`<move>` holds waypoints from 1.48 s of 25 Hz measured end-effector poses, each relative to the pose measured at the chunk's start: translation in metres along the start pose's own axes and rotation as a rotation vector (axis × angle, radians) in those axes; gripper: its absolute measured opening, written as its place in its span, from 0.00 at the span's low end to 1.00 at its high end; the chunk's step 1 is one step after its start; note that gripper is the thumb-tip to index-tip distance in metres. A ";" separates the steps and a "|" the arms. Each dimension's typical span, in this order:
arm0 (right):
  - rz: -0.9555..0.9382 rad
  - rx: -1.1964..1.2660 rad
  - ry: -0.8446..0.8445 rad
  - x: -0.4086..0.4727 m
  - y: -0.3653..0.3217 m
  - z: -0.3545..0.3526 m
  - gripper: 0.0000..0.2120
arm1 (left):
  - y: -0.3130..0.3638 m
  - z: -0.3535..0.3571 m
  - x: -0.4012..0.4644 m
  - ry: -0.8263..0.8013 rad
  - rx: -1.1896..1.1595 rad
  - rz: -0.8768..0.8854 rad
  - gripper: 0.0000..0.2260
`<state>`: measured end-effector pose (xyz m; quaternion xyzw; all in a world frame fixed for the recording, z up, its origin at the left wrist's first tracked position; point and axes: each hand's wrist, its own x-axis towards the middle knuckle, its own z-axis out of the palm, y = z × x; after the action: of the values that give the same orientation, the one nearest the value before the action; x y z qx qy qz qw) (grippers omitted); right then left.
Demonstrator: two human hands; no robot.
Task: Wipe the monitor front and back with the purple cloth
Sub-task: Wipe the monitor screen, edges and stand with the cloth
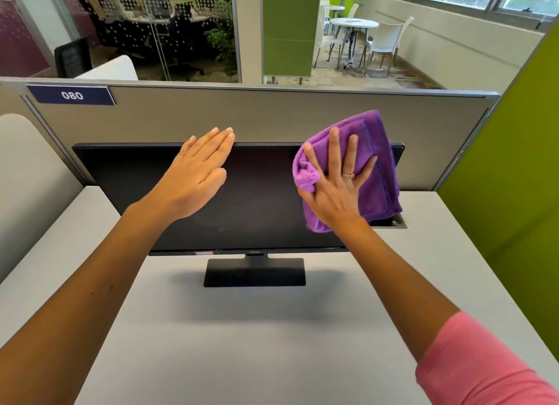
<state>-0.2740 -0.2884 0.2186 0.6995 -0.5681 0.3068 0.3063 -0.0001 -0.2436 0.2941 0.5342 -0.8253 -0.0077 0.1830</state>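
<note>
1. Surface (248, 338): pale grey, fenced at the back by a beige partition (272, 117) that carries a blue "080" label (72, 95); a green panel (508, 168) stands at the right.
2. Beyond the partition are glass walls and a white round table (354, 22) with white chairs.
3. The monitor (248, 204) stands upright on its black base, screen dark, near the partition.
4. The purple cloth (375, 162), folded and fuzzy, covers the screen's upper right corner.
5. The right hand (338, 189) presses it flat, fingers spread and straight.
6. The left hand (198, 174) is flat, fingers together, at the monitor's top edge.
</note>
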 end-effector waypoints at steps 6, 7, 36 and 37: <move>-0.124 -0.006 -0.159 -0.078 -0.002 0.038 0.38 | -0.033 -0.002 -0.022 0.253 0.031 -0.197 0.25; -0.113 -0.014 -0.186 -0.093 0.007 0.041 0.40 | -0.044 -0.005 -0.027 0.291 0.034 -0.247 0.25; 0.268 0.133 -0.136 -0.050 -0.108 0.028 0.33 | -0.135 -0.045 -0.078 0.284 -0.725 -0.523 0.25; 0.339 0.180 -0.121 -0.037 -0.123 0.024 0.32 | -0.136 -0.045 -0.078 0.283 -0.737 -0.517 0.25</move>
<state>-0.1576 -0.2642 0.1650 0.6354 -0.6655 0.3611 0.1518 0.1616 -0.2245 0.2847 0.6175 -0.5743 -0.2724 0.4632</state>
